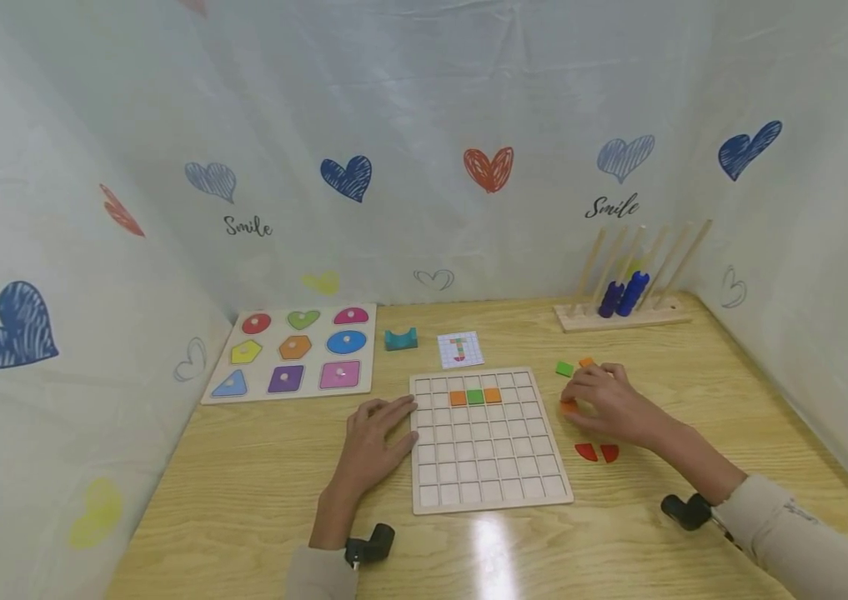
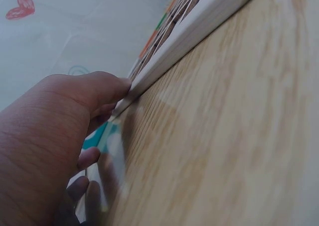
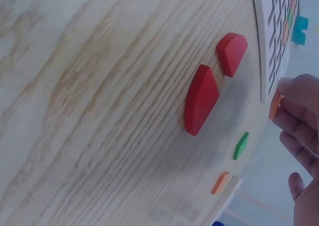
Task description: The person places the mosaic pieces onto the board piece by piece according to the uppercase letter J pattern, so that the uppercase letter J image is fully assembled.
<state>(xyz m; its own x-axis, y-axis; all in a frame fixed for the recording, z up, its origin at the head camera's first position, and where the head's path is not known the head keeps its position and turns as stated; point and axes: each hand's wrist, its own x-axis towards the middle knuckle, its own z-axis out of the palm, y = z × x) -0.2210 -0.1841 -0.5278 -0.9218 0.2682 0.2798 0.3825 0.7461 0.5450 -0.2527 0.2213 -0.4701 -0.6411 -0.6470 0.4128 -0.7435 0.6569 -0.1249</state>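
At the far left, ten o'clock from the grid, lies the puzzle, its knobbed shapes seated. The left hand is at nine o'clock, fingers loose and spread, their tips touching the grid's edge. Near eleven sits a teal block; nearer twelve, a printed card. The grid itself bears a row of tiles, orange, green, orange, towards its twelve o'clock side. Towards two lie a green tile and a spare orange one. The right hand, between two and three, pinches an orange tile between thumb and finger, just beside the grid. Two red pieces lie at three. Beyond, towards two, stands the peg rack with blue beads.
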